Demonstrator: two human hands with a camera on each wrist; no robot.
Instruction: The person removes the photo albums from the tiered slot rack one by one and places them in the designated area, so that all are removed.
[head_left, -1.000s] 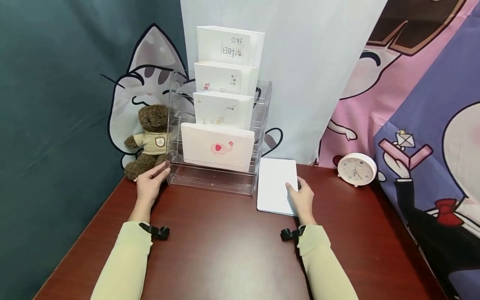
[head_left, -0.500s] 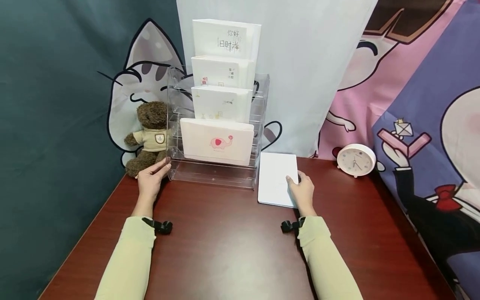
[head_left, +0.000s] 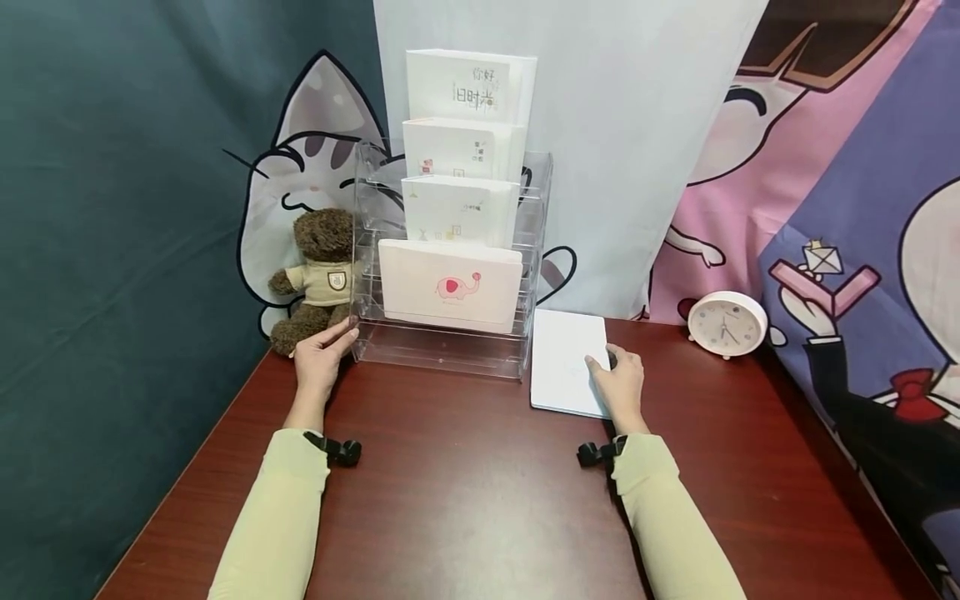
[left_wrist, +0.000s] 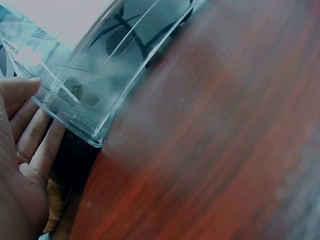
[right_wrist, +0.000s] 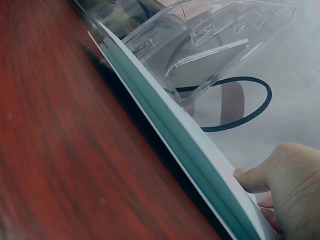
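A clear acrylic display rack [head_left: 442, 357] stands at the back of the table, holding several white books in stepped tiers. Its front one is a pale book [head_left: 450, 287] with a pink elephant. My left hand [head_left: 318, 358] pinches the rack's lower left edge; in the left wrist view the thumb [left_wrist: 22, 87] is on one side of the clear wall and the fingers are behind it. To the right of the rack, a white notebook [head_left: 567, 358] lies flat. My right hand [head_left: 621, 379] grips its right edge, thumb on the cover. The right wrist view shows its greenish page edges [right_wrist: 160, 120].
A brown teddy bear [head_left: 324, 267] in a cream shirt sits against the rack's left side. Over to the right stands a white alarm clock [head_left: 727, 325]. Printed cloth [head_left: 615, 167] hangs behind the dark red wooden table [head_left: 465, 483].
The head view has shifted slightly. Both hands keep the same places on the rack and the white notebook.
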